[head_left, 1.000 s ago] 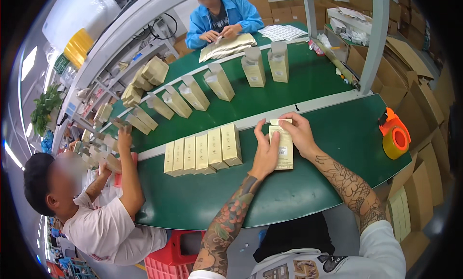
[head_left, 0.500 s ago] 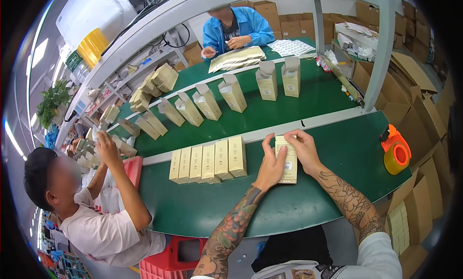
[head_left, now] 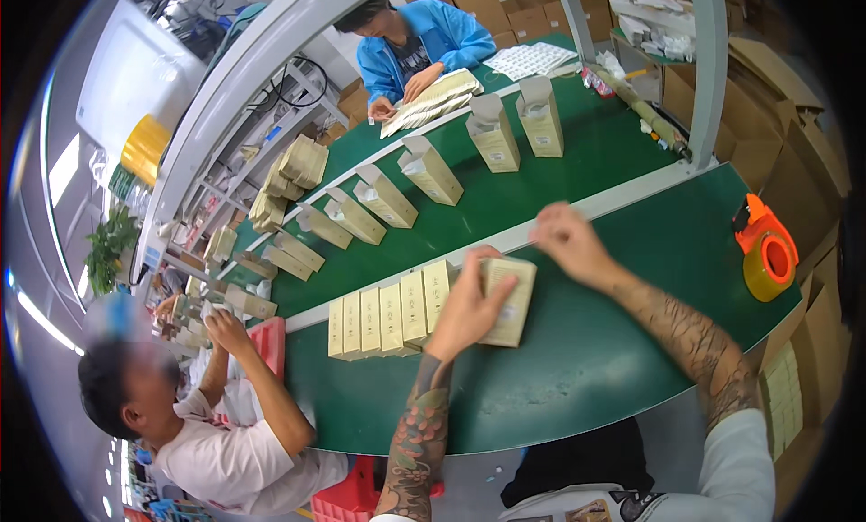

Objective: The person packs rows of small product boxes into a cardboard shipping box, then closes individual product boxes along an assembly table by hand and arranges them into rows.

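My left hand [head_left: 471,310] is wrapped round a cream carton [head_left: 512,307] and holds it at the right end of a row of closed cream cartons [head_left: 389,316]. The carton stands tilted, with its printed side toward me. My right hand [head_left: 573,242] is off the carton, raised above the green table [head_left: 613,332] to its right. Its fingers are loosely curled and somewhat apart, with nothing visible in them.
Beyond the metal rail [head_left: 622,190] stand several cartons with open flaps [head_left: 433,175]. An orange tape dispenser [head_left: 767,247] lies at the right table edge. A co-worker in white [head_left: 244,459] sits at left; another in blue [head_left: 460,35] handles flat cartons opposite.
My right hand has let go of the carton and lifted away to the upper right. My left hand has brought the carton left, up to the row. The view has tilted.
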Demonstrator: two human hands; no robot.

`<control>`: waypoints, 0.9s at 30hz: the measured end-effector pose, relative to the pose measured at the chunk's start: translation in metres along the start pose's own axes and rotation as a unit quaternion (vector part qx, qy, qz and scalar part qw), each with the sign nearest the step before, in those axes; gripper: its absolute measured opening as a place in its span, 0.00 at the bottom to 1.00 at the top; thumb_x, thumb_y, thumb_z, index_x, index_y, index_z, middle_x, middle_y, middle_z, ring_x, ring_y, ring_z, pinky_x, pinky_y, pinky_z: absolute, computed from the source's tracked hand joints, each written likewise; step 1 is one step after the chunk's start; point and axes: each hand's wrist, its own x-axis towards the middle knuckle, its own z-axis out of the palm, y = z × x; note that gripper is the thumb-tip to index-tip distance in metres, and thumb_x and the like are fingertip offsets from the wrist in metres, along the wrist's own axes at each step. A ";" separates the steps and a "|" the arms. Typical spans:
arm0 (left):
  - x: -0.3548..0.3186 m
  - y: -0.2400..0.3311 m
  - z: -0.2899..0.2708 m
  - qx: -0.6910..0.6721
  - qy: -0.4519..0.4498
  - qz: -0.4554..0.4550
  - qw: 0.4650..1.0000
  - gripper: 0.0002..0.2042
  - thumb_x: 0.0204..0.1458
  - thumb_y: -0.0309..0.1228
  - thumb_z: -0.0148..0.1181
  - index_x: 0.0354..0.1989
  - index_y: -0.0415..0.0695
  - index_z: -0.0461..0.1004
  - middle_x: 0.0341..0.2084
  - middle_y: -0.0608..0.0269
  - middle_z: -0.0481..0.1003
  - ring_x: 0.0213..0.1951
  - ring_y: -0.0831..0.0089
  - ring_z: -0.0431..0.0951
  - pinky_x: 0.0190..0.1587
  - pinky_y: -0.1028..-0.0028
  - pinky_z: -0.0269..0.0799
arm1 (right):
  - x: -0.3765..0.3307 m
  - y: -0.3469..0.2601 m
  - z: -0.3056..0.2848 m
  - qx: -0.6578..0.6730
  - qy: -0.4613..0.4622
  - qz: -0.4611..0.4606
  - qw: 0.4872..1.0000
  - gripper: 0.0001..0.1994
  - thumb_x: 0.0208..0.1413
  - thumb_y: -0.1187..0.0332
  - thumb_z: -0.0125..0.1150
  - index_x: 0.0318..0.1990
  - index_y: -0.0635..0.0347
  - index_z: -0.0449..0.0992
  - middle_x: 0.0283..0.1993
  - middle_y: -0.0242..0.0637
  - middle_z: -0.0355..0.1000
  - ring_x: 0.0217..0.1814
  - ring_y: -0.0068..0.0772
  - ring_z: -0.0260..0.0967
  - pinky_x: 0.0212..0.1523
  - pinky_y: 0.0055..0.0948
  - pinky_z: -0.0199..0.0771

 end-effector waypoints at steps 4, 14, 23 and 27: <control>0.012 0.038 -0.018 0.268 0.093 -0.035 0.958 0.15 0.51 0.34 0.55 0.46 0.46 0.63 0.30 0.58 0.69 0.30 0.63 0.68 0.37 0.68 0.65 | 0.074 0.056 -0.055 -0.102 0.223 0.009 0.969 0.25 0.43 0.64 0.67 0.49 0.62 0.67 0.45 0.47 0.68 0.48 0.41 0.65 0.50 0.33 0.63; 0.013 -0.012 -0.022 0.332 0.102 -0.058 0.936 0.17 0.40 0.27 0.55 0.43 0.49 0.72 0.43 0.60 0.64 0.51 0.61 0.58 0.52 0.64 0.49 | 0.132 0.110 -0.042 -0.170 0.297 -0.029 0.939 0.42 0.41 0.65 0.69 0.62 0.59 0.49 0.48 0.49 0.65 0.47 0.43 0.67 0.47 0.36 0.67; 0.000 -0.036 -0.043 0.318 0.097 -0.077 0.940 0.18 0.43 0.31 0.57 0.46 0.44 0.70 0.47 0.57 0.66 0.53 0.56 0.61 0.53 0.62 0.52 | 0.076 0.080 -0.039 0.179 0.292 0.069 0.937 0.36 0.49 0.73 0.58 0.63 0.56 0.43 0.38 0.35 0.65 0.38 0.26 0.67 0.36 0.25 0.71; -0.002 -0.021 -0.031 0.317 0.204 0.025 0.926 0.22 0.47 0.33 0.57 0.51 0.40 0.65 0.50 0.51 0.64 0.53 0.55 0.61 0.54 0.63 0.55 | 0.032 0.019 -0.027 0.335 0.173 0.156 0.913 0.38 0.48 0.72 0.54 0.64 0.49 0.40 0.40 0.37 0.64 0.41 0.30 0.67 0.36 0.30 0.73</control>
